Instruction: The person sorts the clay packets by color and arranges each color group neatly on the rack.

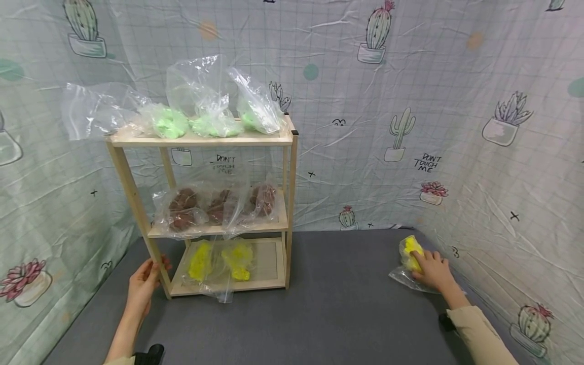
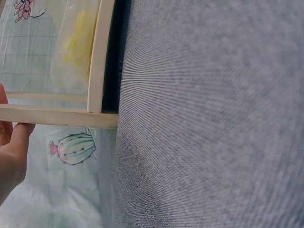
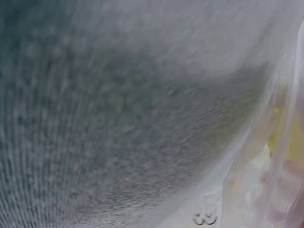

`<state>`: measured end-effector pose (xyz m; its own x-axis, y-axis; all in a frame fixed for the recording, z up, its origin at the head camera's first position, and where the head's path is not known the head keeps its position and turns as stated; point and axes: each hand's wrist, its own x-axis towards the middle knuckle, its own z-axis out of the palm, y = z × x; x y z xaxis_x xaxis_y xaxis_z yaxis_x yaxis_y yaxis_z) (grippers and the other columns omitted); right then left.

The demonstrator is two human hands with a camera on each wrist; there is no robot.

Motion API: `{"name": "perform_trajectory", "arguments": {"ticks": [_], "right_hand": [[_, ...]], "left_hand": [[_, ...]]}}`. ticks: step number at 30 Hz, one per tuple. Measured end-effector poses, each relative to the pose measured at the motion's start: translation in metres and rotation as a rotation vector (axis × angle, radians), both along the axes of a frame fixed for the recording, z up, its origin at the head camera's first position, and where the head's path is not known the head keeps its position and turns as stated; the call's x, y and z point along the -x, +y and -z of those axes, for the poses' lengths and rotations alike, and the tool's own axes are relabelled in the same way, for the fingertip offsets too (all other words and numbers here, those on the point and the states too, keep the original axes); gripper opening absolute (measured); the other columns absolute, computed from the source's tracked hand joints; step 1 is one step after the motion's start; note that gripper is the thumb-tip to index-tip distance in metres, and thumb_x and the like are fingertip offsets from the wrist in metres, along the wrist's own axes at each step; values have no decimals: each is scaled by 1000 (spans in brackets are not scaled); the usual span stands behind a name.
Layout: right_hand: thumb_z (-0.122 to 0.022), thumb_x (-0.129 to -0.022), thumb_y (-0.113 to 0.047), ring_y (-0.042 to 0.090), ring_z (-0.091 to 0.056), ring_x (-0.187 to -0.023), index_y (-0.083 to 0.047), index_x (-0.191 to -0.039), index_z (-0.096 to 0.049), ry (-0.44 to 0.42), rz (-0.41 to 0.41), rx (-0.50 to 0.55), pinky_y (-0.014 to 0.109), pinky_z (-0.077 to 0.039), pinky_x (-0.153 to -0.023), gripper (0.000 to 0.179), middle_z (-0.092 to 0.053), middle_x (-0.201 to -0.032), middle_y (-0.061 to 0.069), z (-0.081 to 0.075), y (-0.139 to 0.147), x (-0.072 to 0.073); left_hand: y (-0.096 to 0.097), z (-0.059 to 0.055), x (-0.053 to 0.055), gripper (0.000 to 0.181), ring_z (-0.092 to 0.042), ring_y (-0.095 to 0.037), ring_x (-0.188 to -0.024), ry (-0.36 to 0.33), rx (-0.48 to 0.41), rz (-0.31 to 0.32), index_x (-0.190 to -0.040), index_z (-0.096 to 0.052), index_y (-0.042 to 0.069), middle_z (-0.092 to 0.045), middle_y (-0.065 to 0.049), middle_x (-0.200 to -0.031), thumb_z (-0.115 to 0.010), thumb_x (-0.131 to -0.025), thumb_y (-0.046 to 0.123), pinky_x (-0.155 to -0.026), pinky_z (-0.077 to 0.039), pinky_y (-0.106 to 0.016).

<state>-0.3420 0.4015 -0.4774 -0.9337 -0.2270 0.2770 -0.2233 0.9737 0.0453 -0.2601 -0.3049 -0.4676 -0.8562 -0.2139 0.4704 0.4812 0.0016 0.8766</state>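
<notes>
My left hand (image 1: 142, 288) grips the lower front left post of a small wooden shelf (image 1: 132, 192); in the left wrist view the thumb and fingers lie on either side of that post (image 2: 52, 115). Far to the right, my right hand (image 1: 433, 271) holds a clear plastic bag with a bright yellow lump (image 1: 412, 248) in it, low over the grey table. The right wrist view shows only a blurred part of this bag (image 3: 285, 137) at its right edge. Two bags with yellow lumps (image 1: 199, 261) lie on the shelf's bottom board.
Three bags with pale green lumps (image 1: 170, 121) sit on the top board. Three bags with brown lumps (image 1: 183, 208) lie on the middle board. The grey table (image 1: 342, 304) spreads between the hands. A cactus-print sheet (image 1: 347, 167) hangs behind and along both sides.
</notes>
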Motion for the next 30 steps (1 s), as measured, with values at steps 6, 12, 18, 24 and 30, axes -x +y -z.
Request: {"name": "perform_trajectory", "arguments": {"ticks": [6,12,18,24,30], "right_hand": [[-66,-75,-29,38,-44,-84,-9,-117,-49,89,-49,-18,48,-33,-60,50,-52,-99,22,-3,-12,-8],[-67,-74,-30,32,-44,-80,-11,-117,-49,136,-68,-4,41,-30,-58,50,-52,-94,15,-4,-26,-17],[-67,-71,-30,30,-46,-80,-11,-115,-46,183,-94,48,39,-30,-57,52,-56,-93,12,-2,-42,-27],[-71,-67,-27,31,-49,-87,-6,-115,-44,225,-142,127,38,-32,-61,59,-59,-99,14,0,-58,-37],[-71,-66,-26,26,-49,-85,-5,-111,-48,244,-199,169,34,-31,-62,55,-60,-97,13,-2,-78,-46]], "left_hand": [[0,1,1,29,-62,3,-86,8,-14,4,-118,-50,-2,-65,15,-95,-40,-94,10,-67,-47,-14],[0,0,1,28,-62,3,-86,18,-9,8,-117,-51,0,-65,15,-96,-40,-94,10,-67,-47,-14],[0,0,0,24,-62,3,-85,18,-8,-3,-112,-56,11,-65,16,-95,-41,-94,11,-67,-47,-14],[0,0,1,23,-62,3,-84,17,-11,-7,-111,-56,11,-66,15,-94,-42,-93,13,-66,-47,-14],[1,0,1,28,-62,4,-85,14,-8,-9,-115,-52,-1,-66,16,-94,-41,-93,12,-66,-47,-14]]}}
